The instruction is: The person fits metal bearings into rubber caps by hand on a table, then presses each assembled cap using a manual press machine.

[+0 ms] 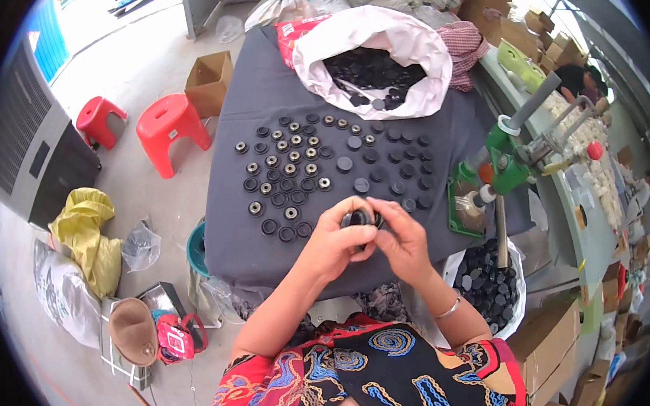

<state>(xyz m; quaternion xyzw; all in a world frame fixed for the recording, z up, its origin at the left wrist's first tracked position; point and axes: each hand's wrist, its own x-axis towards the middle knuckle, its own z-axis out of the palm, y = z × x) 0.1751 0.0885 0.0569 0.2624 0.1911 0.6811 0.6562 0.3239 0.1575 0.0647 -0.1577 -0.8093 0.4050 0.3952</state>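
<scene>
Head view: I hold a small black round cap [361, 219] between both my hands, above the near edge of the table; my left hand [335, 242] wraps it from below with the thumb over its rim, and my right hand [403, 241] pinches it from the other side, fingers closed onto it. It looks like a flat, matte disc, too hidden by my fingers for me to tell which way its face turns or where any long axis lies. Just beyond my hands, rows of black round caps [387, 158] lie flat on a dark grey cloth [242, 220] that drapes the table, smooth and dull; the rows to the left [290, 164] show pale metal centres. At the far end a white sack [416, 52] gapes open, full of black pieces. To my right stands a green hand press [502, 165] with a grey lever, and below it a white bag of black discs [487, 284]. On the pale concrete floor to the left stand two red plastic stools [167, 126] and an open cardboard box [209, 80].
</scene>
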